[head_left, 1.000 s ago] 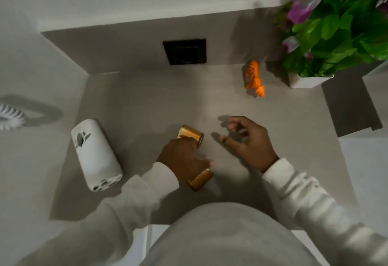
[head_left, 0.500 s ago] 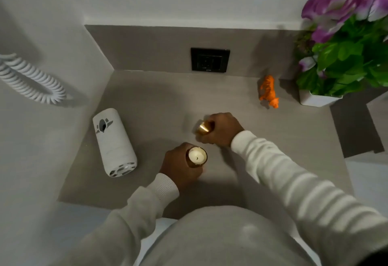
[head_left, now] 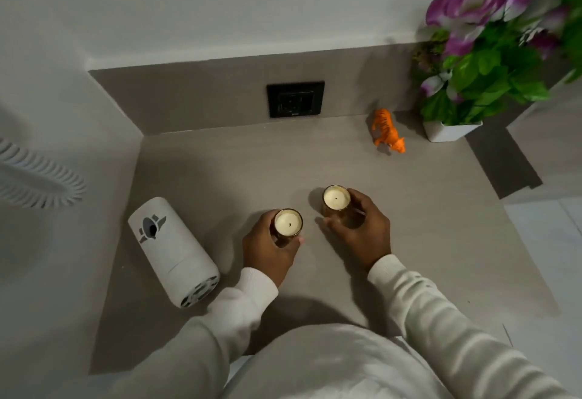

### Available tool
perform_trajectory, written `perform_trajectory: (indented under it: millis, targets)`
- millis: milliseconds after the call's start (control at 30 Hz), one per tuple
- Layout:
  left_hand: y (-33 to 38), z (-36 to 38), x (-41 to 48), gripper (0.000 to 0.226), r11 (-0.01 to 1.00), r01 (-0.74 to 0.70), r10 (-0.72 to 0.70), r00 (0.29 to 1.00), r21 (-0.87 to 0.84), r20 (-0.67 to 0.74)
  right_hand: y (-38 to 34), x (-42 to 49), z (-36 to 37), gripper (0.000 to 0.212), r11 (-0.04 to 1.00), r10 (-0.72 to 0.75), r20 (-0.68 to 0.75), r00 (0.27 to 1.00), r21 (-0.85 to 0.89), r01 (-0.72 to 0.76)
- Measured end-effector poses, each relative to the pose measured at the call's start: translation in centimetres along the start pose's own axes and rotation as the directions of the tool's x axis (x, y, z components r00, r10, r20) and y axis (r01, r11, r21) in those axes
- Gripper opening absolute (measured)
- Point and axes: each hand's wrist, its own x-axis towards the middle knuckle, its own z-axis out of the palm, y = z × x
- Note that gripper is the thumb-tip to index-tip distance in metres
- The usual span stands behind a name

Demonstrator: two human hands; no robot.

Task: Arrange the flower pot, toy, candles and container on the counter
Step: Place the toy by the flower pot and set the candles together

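In the middle of the desk (head_left: 409, 241), I have one candle in each hand, both standing upright on the surface and a little apart from each other. My left hand (head_left: 271, 247) is wrapped around the left candle (head_left: 288, 223), nearer the front edge; my right hand (head_left: 362, 231) is clasped around the right candle (head_left: 336, 198), a bit farther back. Between these candles and the back edge the desk is bare, and there is open surface to my right as well, up to the right edge where a darker strip runs along it.

Against the left edge the white container (head_left: 171, 250) lies on its side, its vented end toward the front corner, near my left sleeve (head_left: 201, 335). The orange toy (head_left: 388, 131) stands near the back edge toward the right, and just beside it, in the back right corner, sits the flower pot (head_left: 448, 131), white and square, with green leaves and purple flowers spreading above that corner. A black socket (head_left: 295, 99) is set in the low wall behind the back edge. A white coiled cord (head_left: 37, 175) hangs on the wall to the left, off the desk.

Each candle is a small gold-toned cup filled with pale wax, a dark wick at its centre, unlit.
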Motion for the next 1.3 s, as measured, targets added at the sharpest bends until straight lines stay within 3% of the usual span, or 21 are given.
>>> perform_trajectory:
  millis: [167,600,833,1033,1133,1233,1300]
  targets:
    - [0.5,0.6,2.4,0.049,0.999,0.015,-0.017,0.998,-0.034,-0.064,-0.2,0.2,1.0,0.052,0.999,0.034,-0.095,0.995,-0.009,-0.035]
    - [3.9,2.5,17.0,0.047,1.0,0.028,-0.028,0.986,-0.006,-0.162,-2.1,13.7,5.0,0.058,0.995,0.045,-0.107,0.993,-0.083,-0.054]
    - [4.2,2.6,21.4,0.053,0.997,0.052,-0.045,0.989,0.048,-0.144,-2.2,18.2,6.5,0.059,0.997,0.04,-0.123,0.992,-0.06,-0.048]
    - [3.9,0.9,19.6,0.06,0.992,0.079,-0.075,0.996,0.101,-0.042,-1.4,12.8,6.1,0.076,0.97,0.053,0.005,0.999,-0.239,-0.05]
    - [3.0,-1.2,16.7,0.068,0.976,0.12,-0.132,0.99,0.179,0.054,-1.4,8.4,6.1,0.064,0.924,-0.079,0.121,0.989,-0.363,0.118]
    - [1.8,-4.1,12.5,0.067,0.911,-0.023,0.007,0.999,0.411,0.04,-1.7,3.8,7.1,0.062,0.821,-0.162,0.298,0.941,-0.489,0.296]
    - [1.3,-6.5,10.2,0.067,0.823,-0.03,0.06,0.998,0.568,-0.035,-2.0,1.2,8.2,0.066,0.759,-0.188,0.402,0.896,-0.519,0.393]
